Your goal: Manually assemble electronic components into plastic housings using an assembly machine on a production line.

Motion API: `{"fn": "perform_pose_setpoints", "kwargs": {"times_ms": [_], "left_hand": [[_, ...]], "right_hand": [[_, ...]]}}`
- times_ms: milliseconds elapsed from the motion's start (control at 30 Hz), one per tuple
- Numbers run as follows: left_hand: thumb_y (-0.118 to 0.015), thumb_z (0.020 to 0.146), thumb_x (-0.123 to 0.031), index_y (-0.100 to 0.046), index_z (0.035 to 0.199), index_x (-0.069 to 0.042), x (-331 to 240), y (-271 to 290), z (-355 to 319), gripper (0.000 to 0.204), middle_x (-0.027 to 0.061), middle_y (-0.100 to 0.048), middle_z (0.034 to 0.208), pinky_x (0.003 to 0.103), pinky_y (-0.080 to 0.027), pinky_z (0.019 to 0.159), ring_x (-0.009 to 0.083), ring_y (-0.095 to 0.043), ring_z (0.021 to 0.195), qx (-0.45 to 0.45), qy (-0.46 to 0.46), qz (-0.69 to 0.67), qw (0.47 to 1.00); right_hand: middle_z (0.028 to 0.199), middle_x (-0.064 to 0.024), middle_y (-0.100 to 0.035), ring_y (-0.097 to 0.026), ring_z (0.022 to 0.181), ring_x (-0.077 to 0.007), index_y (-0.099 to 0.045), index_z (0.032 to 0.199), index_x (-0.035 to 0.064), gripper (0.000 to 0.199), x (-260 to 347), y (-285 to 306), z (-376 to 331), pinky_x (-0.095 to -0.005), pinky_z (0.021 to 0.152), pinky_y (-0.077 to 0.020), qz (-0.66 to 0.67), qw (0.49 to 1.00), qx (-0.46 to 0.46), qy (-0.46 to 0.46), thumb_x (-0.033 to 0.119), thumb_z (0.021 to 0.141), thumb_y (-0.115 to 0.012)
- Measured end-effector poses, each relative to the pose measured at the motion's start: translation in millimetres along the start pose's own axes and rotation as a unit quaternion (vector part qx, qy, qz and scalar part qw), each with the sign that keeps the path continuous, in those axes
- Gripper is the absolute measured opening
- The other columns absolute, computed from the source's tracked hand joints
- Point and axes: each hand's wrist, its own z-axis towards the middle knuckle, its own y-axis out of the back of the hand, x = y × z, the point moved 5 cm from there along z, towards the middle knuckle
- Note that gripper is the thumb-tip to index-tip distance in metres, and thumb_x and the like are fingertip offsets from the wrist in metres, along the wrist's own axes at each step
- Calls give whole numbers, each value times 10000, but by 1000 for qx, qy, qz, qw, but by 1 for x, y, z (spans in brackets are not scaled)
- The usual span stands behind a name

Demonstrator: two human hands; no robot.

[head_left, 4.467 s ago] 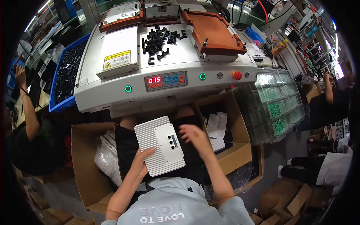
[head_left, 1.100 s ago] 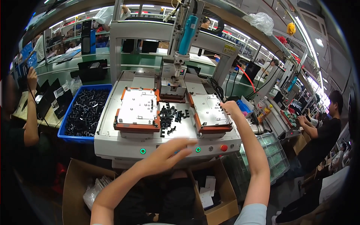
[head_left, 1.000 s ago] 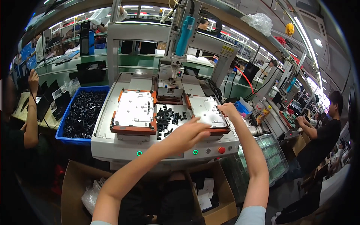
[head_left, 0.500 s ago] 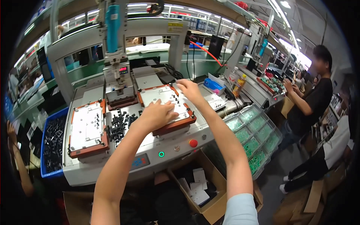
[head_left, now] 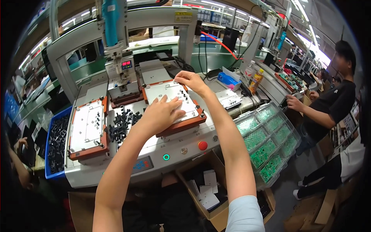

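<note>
My left hand (head_left: 161, 116) lies palm down with fingers spread over a white panel (head_left: 156, 92). That panel rests in a red-brown fixture (head_left: 184, 126) at the right of the machine bed and bears small black pieces. At the fixture's far right corner is my right hand (head_left: 191, 82), its thumb and fingertips pinched together. Whatever they hold, if anything, is too small to make out. A second white panel (head_left: 82, 125) sits in a matching fixture on the left. Between the fixtures lies a pile of small black plastic parts (head_left: 123, 123).
A press head (head_left: 123, 79) stands behind the pile. A blue bin (head_left: 48, 164) of black parts is at left, a clear compartment case (head_left: 266, 137) of green circuit boards at right. A red button (head_left: 202, 145) is on the front panel, above a cardboard box (head_left: 219, 221). A co-worker (head_left: 328, 100) stands at right.
My right hand has moved slightly left to the fixture's far corner, and its fingers have drawn into a pinch. My left hand stays on the panel. The view has shifted a little.
</note>
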Motion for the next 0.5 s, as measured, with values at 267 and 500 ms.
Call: {"fn": "perform_pose_setpoints", "kwargs": {"times_ms": [267, 500], "left_hand": [[-457, 944, -474, -575, 1206, -138, 9, -13, 4, 442, 110, -513, 1361, 479, -342, 1055, 415, -422, 1259, -22, -25, 5, 999], [-437, 949, -477, -551, 1256, -140, 11, -13, -1, 470, 77, -495, 1386, 515, -323, 1062, 379, -420, 1273, -9, 7, 22, 1000]], "right_hand": [[1052, -125, -692, -643, 949, -171, -650, 1160, 29, 348, 8, 2, -16, -266, 819, -479, -10, 1000, -20, 17, 223, 872, -635], [868, -71, -660, -601, 791, -114, -621, 968, -17, 334, 79, -11, -153, -245, 728, -465, -101, 955, -202, -195, 314, 927, -601]]}}
